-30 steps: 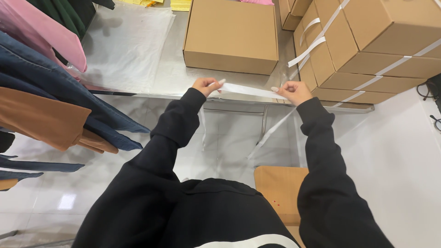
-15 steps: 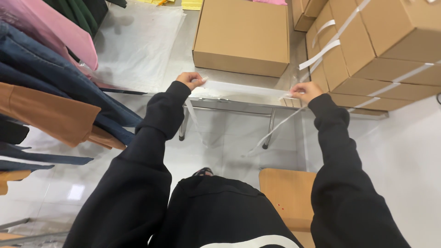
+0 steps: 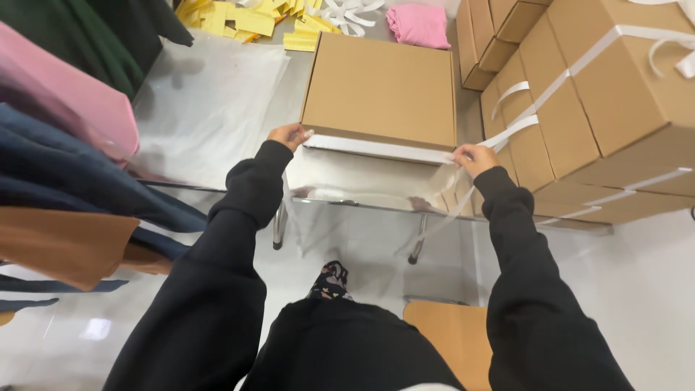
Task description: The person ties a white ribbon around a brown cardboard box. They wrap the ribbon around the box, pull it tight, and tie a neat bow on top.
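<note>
Nearest to me, below the front edge of the table (image 3: 217,190), one shoe (image 3: 329,281) shows on the floor and one brown seat (image 3: 449,340) stands to its right.

At the front edge, my left hand (image 3: 288,135) is closed in a pinch on the left end of a white ribbon (image 3: 376,148). My right hand (image 3: 474,158) is closed in a pinch on the ribbon's right end. The ribbon runs flat and taut between the two hands, along the near bottom edge of one flat cardboard box (image 3: 380,90). One loose tail hangs from the right hand down past the table edge.

Handling, as I judge it: the ribbon is light, thin and limp. It holds no shape unless tensioned. It looks smooth, so it may slip through a loose grip. Hold it at the ends, flat between thumb and fingertips. The box looks stiff and light; grip it by its side edges.

Count, moving farther back: one flat box directly ahead. At the right edge, a stack of tied boxes (image 3: 601,108); at least five show, and the frame cuts off the rest. At the far edge: one folded pink cloth (image 3: 418,25), one heap of yellow cards (image 3: 246,18), too many to count, and one tangle of white ribbon (image 3: 346,14). On the left, one clear plastic sheet (image 3: 203,101).
</note>
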